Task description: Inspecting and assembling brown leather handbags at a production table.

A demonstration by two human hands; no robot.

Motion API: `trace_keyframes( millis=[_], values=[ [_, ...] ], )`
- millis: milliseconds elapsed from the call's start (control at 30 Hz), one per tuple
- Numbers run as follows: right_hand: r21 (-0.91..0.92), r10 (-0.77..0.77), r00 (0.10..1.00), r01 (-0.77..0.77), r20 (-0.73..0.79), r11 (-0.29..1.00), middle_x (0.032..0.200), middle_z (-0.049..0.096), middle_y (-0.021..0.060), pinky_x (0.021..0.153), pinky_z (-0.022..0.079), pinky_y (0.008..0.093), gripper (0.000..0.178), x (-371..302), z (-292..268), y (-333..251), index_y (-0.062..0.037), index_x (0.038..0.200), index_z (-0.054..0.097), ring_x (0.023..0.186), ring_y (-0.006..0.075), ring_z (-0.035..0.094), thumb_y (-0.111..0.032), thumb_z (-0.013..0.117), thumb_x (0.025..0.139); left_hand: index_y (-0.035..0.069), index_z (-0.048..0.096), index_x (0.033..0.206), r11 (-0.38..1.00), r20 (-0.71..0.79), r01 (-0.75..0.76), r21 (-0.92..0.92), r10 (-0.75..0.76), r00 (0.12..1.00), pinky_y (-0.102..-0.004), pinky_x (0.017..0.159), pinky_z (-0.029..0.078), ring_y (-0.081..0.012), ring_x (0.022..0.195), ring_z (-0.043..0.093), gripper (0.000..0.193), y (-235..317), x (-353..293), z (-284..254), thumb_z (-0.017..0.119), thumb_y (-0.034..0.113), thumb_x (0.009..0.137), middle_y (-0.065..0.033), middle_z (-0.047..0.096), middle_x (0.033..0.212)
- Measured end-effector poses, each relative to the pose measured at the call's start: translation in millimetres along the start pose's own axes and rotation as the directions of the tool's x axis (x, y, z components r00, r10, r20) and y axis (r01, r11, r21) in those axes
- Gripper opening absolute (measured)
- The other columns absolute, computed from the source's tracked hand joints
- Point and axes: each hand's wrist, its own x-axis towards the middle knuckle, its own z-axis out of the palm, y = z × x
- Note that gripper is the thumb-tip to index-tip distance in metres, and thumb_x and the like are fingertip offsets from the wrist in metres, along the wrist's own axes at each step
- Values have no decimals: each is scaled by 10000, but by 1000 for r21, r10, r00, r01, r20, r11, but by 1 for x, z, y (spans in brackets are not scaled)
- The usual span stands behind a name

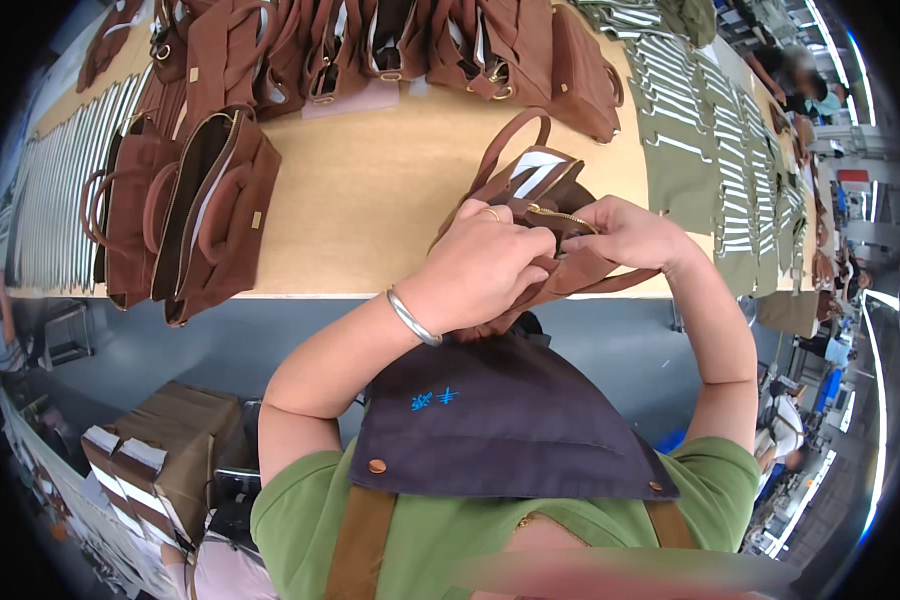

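A brown handbag is at the table's near edge in front of me, its mouth open and a white strip showing inside. My left hand, with a ring and a silver bangle, has its fingers curled over the bag's near left side and grips it. My right hand pinches at the opening's right side, by a gold-toothed zipper. Its fingertips are partly hidden inside the bag. One bag handle arches up on the far side.
On the tan table, two brown handbags stand at left, and several more line the far side. Stacked olive pieces with white strips lie at right, pale strips at far left. A brown stack stands at lower left.
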Motion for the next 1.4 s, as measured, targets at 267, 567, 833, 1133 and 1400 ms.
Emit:
trace_keyframes(
  millis=[267, 567, 833, 1133, 1400],
  values=[
    [311, 74, 997, -71, 1, 948, 695, 582, -71, 545, 367, 209, 128, -9, -2, 5, -23, 953, 711, 602, 25, 454, -94, 651, 865, 137, 596, 863, 997, -79, -60, 55, 64, 995, -356, 857, 372, -210, 831, 549, 103, 3, -4, 6, 680, 158, 807, 16, 625, 802],
    [135, -90, 995, 95, -42, 986, 862, 688, -4, 788, 464, 243, 211, -11, 8, 1, 2, 966, 709, 805, 59, 567, 55, 607, 789, 125, 615, 835, 998, -151, -56, 23, 58, 987, -355, 855, 382, -216, 832, 559, 88, 4, -4, 8, 688, 165, 803, 5, 617, 792],
    [72, -121, 992, 118, 41, 990, 860, 689, 26, 769, 478, 246, 240, -13, 7, -9, 33, 958, 695, 804, 74, 585, 80, 567, 760, 115, 628, 820, 999, -111, -50, 17, 52, 993, -358, 851, 390, -224, 830, 563, 113, 1, -2, 6, 706, 194, 795, -10, 610, 774],
    [29, -175, 980, 173, 98, 984, 866, 678, 23, 719, 483, 237, 261, -15, 6, -13, 26, 1010, 684, 776, 68, 576, 67, 539, 797, 117, 632, 800, 999, -103, -49, -6, 49, 993, -354, 834, 392, -226, 804, 563, 140, 2, -3, 3, 714, 231, 795, -14, 605, 757],
    [149, -130, 986, 115, 99, 982, 827, 655, 15, 700, 467, 238, 259, -16, 9, -9, 23, 1032, 673, 772, 84, 564, 52, 533, 815, 119, 632, 798, 999, -101, -44, 6, 44, 994, -354, 823, 391, -224, 799, 561, 142, 2, -3, 4, 710, 238, 797, -14, 603, 752]
  ],
)
